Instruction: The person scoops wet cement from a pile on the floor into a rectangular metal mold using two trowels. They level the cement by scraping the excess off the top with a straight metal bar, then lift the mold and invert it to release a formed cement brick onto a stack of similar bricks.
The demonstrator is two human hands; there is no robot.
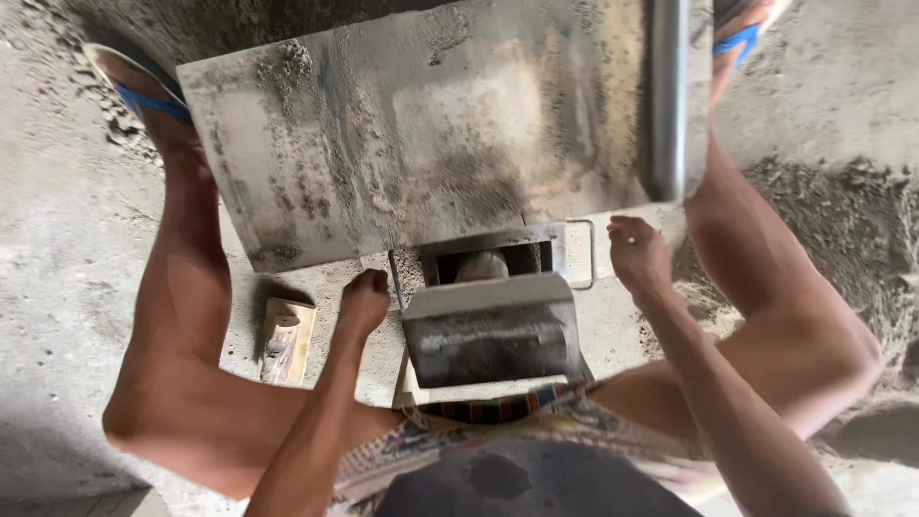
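I look down between my bent knees at a grey metal block mould [490, 325] on a dusty cement floor. Its box-shaped top part lies towards me, and a round pale core [481, 266] shows in the dark opening behind it. My left hand [364, 302] is closed in a fist against the mould's left side. My right hand [638, 254] rests with curled fingers by a thin wire handle [586, 254] on the mould's right side. What either hand grips is hidden. A large cement-smeared metal plate [421, 134] lies beyond the mould.
A small wooden block [285, 340] lies on the floor to the left of the mould. A grey metal pipe [667, 96] runs along the plate's right edge. Piles of damp cement mix [842, 220] sit at the right. My feet wear blue-strapped sandals [144, 91].
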